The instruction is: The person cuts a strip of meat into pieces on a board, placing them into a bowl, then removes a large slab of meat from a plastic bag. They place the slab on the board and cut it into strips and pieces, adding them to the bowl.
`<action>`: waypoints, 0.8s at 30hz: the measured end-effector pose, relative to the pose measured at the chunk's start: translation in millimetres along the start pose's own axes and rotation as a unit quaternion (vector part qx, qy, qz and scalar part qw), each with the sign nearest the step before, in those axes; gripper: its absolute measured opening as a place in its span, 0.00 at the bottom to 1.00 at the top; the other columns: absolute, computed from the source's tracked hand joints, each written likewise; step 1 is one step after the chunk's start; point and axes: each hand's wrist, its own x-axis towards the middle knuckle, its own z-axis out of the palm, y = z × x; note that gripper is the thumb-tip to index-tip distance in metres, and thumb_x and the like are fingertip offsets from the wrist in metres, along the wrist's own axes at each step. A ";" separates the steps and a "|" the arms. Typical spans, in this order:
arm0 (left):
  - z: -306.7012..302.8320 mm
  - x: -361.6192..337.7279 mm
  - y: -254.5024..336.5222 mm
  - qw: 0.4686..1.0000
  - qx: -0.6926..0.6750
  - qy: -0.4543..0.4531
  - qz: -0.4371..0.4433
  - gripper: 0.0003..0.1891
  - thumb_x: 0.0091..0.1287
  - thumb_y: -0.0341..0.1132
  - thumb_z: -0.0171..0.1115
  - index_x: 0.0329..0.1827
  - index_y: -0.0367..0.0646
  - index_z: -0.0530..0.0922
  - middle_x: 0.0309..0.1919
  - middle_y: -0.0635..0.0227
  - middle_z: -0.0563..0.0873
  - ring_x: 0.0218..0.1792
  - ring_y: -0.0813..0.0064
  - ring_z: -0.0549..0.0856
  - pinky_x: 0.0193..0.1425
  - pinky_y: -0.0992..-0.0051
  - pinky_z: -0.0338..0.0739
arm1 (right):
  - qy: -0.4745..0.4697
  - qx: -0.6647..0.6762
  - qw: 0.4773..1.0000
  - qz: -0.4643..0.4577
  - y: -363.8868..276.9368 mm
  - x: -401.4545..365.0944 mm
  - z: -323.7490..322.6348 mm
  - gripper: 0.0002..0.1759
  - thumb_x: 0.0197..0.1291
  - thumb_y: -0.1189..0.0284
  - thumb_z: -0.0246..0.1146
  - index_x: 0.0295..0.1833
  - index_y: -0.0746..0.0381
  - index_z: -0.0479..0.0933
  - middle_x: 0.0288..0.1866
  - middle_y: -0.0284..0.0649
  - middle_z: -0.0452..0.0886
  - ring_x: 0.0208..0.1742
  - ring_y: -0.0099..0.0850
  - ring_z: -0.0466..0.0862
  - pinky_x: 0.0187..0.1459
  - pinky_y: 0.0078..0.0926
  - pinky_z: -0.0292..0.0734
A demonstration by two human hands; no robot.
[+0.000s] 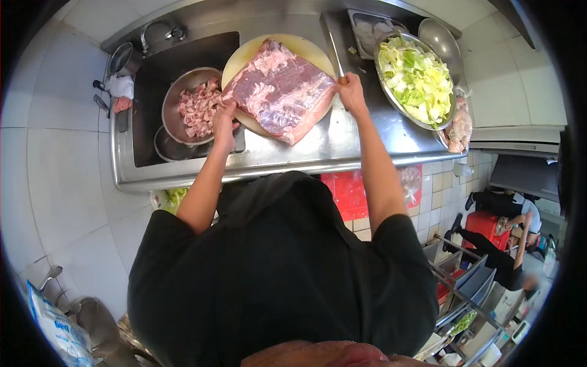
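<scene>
A large slab of raw meat (278,92), fatty along its lower edge, lies on a round pale cutting board (315,52). My left hand (224,127) is closed on the slab's left corner. At the opposite corner, my right hand (351,96) is closed around the handle of a knife (337,54), with its fingers against the meat's edge. The blade points away from me, beside the board. Just left of the board, a metal bowl (168,104) of cut meat pieces (199,110) sits over the sink.
A large bowl of chopped cabbage (416,79) stands on the right of the steel counter (318,144), near a metal tray (354,21) and bagged meat (460,125). The sink (189,52) has a faucet (162,30). Other people (495,244) are at the far right beyond a rack (465,281).
</scene>
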 end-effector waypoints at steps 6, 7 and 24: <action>21.6 7.5 18.5 0.991 0.058 -0.074 0.094 0.29 0.60 0.42 0.81 0.59 0.35 0.81 0.50 0.60 0.89 0.45 0.68 0.88 0.53 0.65 0.82 | -0.113 0.104 0.972 0.177 -19.8 18.8 10.2 0.18 0.53 0.67 0.74 0.43 0.69 0.78 0.33 0.44 0.84 0.34 0.34 0.82 0.39 0.37 0.77; 26.3 9.1 20.2 0.985 0.057 -0.084 0.136 0.32 0.58 0.39 0.83 0.60 0.33 0.80 0.50 0.58 0.89 0.45 0.66 0.88 0.53 0.64 0.82 | -0.123 0.081 0.972 0.181 -32.2 16.2 2.4 0.19 0.53 0.67 0.75 0.42 0.68 0.79 0.33 0.43 0.84 0.34 0.34 0.82 0.39 0.36 0.77; 48.7 155.1 60.3 0.926 0.268 -0.055 0.260 0.35 0.57 0.27 0.74 0.71 0.34 0.72 0.52 0.52 0.89 0.51 0.58 0.89 0.60 0.64 0.83 | -0.008 0.151 0.950 0.273 -53.8 -122.1 18.2 0.18 0.58 0.69 0.76 0.42 0.69 0.75 0.35 0.45 0.84 0.33 0.32 0.85 0.32 0.34 0.82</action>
